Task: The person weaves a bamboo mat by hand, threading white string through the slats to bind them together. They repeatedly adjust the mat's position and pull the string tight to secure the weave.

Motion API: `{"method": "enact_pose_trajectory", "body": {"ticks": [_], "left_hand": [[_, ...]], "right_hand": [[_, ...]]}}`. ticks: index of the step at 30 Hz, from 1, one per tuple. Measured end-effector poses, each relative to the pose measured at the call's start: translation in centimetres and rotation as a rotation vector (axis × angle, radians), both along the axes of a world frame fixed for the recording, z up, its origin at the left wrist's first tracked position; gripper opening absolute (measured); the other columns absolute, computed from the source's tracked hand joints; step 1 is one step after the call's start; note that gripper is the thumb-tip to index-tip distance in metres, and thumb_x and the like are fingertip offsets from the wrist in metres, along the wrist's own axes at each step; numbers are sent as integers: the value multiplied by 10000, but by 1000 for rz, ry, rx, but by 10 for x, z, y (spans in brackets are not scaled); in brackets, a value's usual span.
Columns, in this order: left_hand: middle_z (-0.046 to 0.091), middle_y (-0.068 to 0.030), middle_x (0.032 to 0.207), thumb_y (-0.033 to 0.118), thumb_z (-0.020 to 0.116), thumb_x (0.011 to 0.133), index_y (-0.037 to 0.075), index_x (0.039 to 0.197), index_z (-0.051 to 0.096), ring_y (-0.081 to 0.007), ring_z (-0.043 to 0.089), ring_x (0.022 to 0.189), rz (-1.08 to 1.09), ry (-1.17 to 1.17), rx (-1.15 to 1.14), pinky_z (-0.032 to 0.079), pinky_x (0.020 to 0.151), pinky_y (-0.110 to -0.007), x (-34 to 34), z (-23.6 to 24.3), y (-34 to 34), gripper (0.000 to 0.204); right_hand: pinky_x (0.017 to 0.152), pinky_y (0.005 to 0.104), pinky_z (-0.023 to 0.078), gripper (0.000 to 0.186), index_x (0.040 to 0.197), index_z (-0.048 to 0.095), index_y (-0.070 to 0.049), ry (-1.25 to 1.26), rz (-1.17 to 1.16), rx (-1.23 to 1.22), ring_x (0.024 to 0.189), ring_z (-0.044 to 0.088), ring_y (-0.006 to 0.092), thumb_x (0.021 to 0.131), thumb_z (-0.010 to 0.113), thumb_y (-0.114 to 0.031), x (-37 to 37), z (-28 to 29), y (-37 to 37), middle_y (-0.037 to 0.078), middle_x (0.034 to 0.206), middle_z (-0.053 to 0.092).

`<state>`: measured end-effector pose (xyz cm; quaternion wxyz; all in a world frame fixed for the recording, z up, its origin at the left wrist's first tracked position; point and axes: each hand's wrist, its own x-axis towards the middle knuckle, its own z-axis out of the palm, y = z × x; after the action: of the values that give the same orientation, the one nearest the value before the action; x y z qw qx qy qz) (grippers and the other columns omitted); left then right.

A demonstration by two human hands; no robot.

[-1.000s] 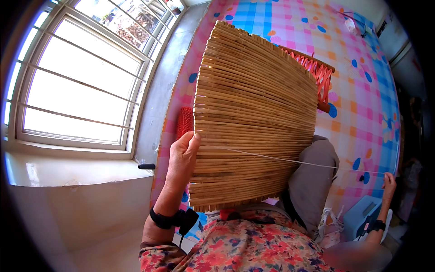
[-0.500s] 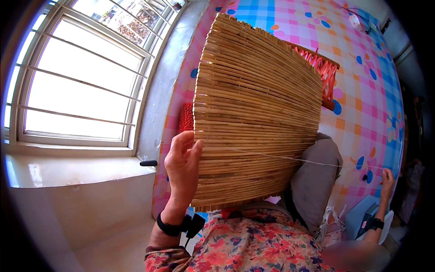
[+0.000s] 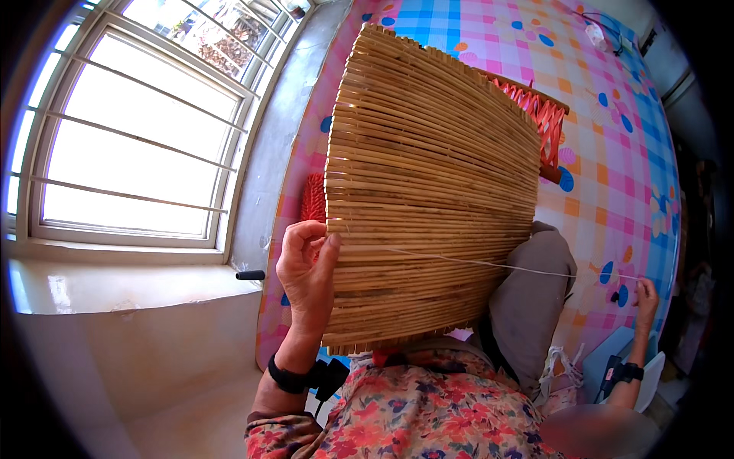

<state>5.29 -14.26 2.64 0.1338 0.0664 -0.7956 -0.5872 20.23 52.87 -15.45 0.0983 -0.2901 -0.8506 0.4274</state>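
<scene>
A mat of thin bamboo-like sticks [image 3: 436, 168], tied side by side, stands tilted across my lap. At its left edge my left hand [image 3: 304, 264] is closed, with thumb and fingers pinching the stick ends. A white thread [image 3: 535, 271] leaves the mat near that hand and runs taut across the sticks, over my knee, to the far right. Out there my right hand [image 3: 647, 300] pinches the thread between its fingertips, arm stretched wide. Whether the left fingers also press on the thread is hard to make out.
Under everything lies a checked, multicoloured sheet [image 3: 596, 206]. Behind the mat is a wooden frame wound with red strips [image 3: 541, 121]. A red textured thing [image 3: 313, 197] shows at the left edge. My bent grey-trousered knee [image 3: 535, 298] is right of the mat; a barred window [image 3: 138, 138] is left.
My right hand has shifted slightly left and up, the thread staying stretched. The mat has moved a little, while my left hand keeps its grip on the edge.
</scene>
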Motion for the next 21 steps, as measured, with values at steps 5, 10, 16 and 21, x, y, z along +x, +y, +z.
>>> {"method": "enact_pose_trajectory", "body": {"ticks": [5,10,16,21], "left_hand": [[537,-42,1010,-73,627,852,-1,990,560,-103,548,937,-53,94,-40,476,846,-246,-1,-1,-2,170],[545,-23,998,-66,626,862,9,998,561,-88,549,914,-94,101,32,464,829,-226,-4,-2,-3,169],[613,-8,968,10,619,904,-1,1054,590,-66,570,883,-51,-54,197,467,798,-211,-3,0,1,153],[659,-19,934,71,612,926,-23,1067,616,-60,590,861,-34,-135,186,473,786,-207,-6,5,2,169]], "right_hand": [[453,198,348,121,991,625,-22,1,23,-18,527,431,36,941,576,-120,-8,-3,-13,3,756,559],[452,196,344,120,989,628,-21,11,63,-10,521,430,36,942,575,-119,-13,-8,-13,4,755,563],[450,198,341,137,994,627,-16,20,24,-23,519,428,38,945,576,-133,-25,5,-29,9,747,567],[446,203,332,149,1004,621,-15,24,12,-4,519,422,40,953,567,-144,-17,1,-15,8,741,565]]}}
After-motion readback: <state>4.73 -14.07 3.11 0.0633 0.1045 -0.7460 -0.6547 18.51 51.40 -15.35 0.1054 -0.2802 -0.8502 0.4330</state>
